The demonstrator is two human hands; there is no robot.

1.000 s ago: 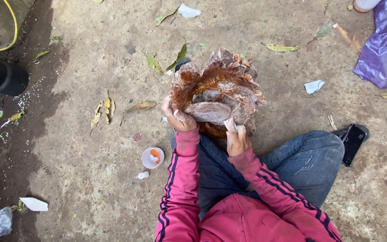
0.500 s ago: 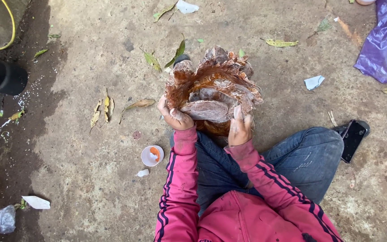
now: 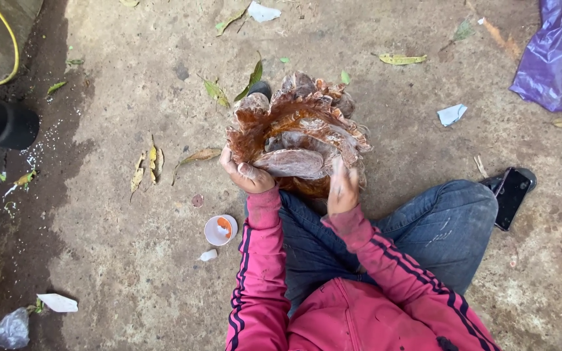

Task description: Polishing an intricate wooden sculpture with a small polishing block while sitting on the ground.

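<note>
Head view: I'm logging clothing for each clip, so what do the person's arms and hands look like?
Both arms wear long pink sleeves with dark stripes and ribbed cuffs. The left hand and right hand are bare, gloveless and smeared with pale, dusty residue.

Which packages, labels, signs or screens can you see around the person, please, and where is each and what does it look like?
Phone: dark flat rectangle with a black screen, on the ground beside the person's right knee.
Purple plastic bag: crumpled, glossy, top right corner.
Clear plastic bag: small, crumpled, bottom left.
Small round cup: white with orange inside, on the ground below the left hand.
No signs or readable labels.
</note>
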